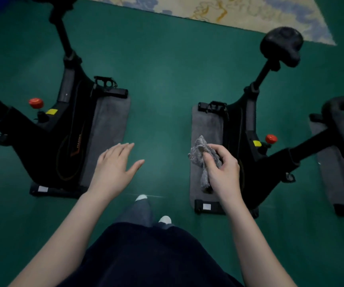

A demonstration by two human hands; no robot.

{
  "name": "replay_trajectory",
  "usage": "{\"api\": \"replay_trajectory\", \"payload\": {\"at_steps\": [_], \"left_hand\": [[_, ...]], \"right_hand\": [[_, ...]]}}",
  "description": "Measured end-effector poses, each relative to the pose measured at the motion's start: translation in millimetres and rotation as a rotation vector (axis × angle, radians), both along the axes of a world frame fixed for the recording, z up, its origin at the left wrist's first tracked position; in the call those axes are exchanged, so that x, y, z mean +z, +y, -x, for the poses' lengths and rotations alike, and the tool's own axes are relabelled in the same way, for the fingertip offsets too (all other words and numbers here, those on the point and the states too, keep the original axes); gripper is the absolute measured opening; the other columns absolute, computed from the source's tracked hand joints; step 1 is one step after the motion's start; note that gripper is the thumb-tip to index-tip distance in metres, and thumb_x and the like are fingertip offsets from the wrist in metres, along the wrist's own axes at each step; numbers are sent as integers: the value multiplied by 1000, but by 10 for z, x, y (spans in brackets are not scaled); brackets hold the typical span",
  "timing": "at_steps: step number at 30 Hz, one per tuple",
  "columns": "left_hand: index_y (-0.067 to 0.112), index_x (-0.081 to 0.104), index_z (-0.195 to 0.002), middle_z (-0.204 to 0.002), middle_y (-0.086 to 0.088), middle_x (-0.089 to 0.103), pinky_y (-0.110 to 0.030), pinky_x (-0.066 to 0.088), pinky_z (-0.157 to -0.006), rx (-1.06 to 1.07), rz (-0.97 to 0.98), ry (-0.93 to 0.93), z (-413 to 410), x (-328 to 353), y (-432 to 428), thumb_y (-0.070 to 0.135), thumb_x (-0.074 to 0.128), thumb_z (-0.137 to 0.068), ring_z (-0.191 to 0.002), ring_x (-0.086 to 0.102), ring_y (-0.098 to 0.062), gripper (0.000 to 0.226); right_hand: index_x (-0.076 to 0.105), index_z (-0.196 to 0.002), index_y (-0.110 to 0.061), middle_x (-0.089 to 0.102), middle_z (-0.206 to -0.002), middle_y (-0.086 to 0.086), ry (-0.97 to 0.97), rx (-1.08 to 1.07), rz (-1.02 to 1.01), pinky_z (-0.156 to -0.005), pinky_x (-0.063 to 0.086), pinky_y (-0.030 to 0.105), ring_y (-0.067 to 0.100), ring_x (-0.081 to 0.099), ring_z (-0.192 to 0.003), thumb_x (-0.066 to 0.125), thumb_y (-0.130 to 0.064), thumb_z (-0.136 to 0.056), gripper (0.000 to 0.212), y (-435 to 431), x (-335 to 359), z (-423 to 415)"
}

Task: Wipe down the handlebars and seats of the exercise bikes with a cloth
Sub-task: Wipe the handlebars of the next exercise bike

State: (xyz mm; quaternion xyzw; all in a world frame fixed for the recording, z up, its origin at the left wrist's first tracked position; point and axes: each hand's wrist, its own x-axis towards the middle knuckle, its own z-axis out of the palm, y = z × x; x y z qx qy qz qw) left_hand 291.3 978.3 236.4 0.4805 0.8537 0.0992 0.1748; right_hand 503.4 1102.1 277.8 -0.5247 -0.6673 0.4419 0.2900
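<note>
Right hand (222, 168): fingers are pinching a bunched grey cloth (203, 157), near right, touching no bike.
Left hand (115, 164): fingers are spreading, holding nothing.
Seat (281, 45): sitting far right, unwiped.
Risk: the dangling cloth tail is probably liable to snag a pedal (212, 106).
Floor (163, 79): green carpet is lying under grey mats (206, 129); a patterned rug (229, 9) is lying far.

Both bare forearms reach forward. The left hand (116, 164) hangs flat, palm down, fingers spread and empty; the right hand (221, 166) curls closed, clutching a grey cloth (201, 151).
</note>
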Motion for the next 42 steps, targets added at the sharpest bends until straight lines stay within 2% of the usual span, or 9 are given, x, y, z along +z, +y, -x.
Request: {"api": "replay_trajectory", "payload": {"at_steps": [5, 8, 12, 18, 23, 26, 33, 38, 42], "left_hand": [[14, 40, -142, -148, -5, 40, -38, 19, -116, 108, 18, -4, 326, -44, 208, 50, 48, -92, -142, 27, -21, 62], [15, 40, -143, -149, -3, 38, -37, 18, -116, 131, 10, 1, 618, -82, 464, 50, 47, -92, -143, 25, -20, 61], [17, 39, -143, -151, -1, 36, -36, 16, -116, 170, -29, -13, 1052, -69, 845, 51, 45, -93, -143, 22, -18, 61], [17, 38, -144, -151, 0, 35, -35, 14, -116, 199, -33, -23, 1623, -21, 1219, 51, 44, -93, -143, 21, -17, 61], [19, 35, -145, -152, 2, 33, -35, 14, -117, 271, 7, -33, 1930, -43, 1275, 54, 40, -94, -144, 20, -16, 62], [20, 33, -146, -153, 2, 32, -35, 14, -116, 332, 36, -42, 2088, -65, 1287, 56, 37, -94, -143, 21, -16, 64], [19, 35, -145, -150, 2, 38, -36, 15, -116, 549, 51, -37, 2387, -102, 1497, 58, 35, -93, -143, 23, -16, 65], [19, 35, -145, -149, 2, 39, -37, 16, -117, 751, 58, -43, 2549, -100, 1907, 58, 33, -93, -143, 24, -16, 65], [20, 32, -146, -151, 3, 36, -36, 14, -117, 866, 63, -56, 2614, -74, 2339, 59, 32, -93, -143, 22, -15, 66]], "right_hand": [[66, -95, -21, 62, -83, -23, 20, 141, -34, -63, 38, 0, -17, 56, -70, 61, -8, -89, 14, 418, -3, 549], [68, -97, -17, 63, -85, -24, 21, 188, -58, -66, 38, 0, -17, 56, -74, 61, -9, -88, 14, 687, -36, 918], [66, -93, -23, 62, -84, -25, -12, 240, -90, -68, 36, -2, -19, 55, -76, 62, -9, -88, 16, 1032, -45, 1420], [69, -99, -17, 68, -90, -12, -39, 309, -99, -73, 39, 2, -4, 59, -85, 61, -12, -87, 15, 1446, -23, 2129], [68, -95, -20, 63, -86, -23, -46, 408, -97, -69, 35, -2, -18, 55, -82, 62, -10, -87, 15, 1651, -39, 2576], [65, -92, -26, 63, -86, -22, -35, 473, -85, -70, 36, -1, -18, 55, -81, 61, -9, -87, 18, 1799, -59, 2828], [68, -98, -19, 68, -91, -10, -49, 671, -43, -72, 38, 2, 1, 59, -85, 61, -11, -88, 15, 2300, -157, 3474], [64, -92, -28, 67, -88, -13, -33, 867, -36, -69, 37, 2, -7, 58, -80, 61, -11, -88, 18, 2840, -123, 3983], [66, -95, -24, 69, -91, -9, -49, 972, -47, -75, 44, 10, 4, 62, -86, 61, -12, -88, 15, 3383, -80, 4338]]}}
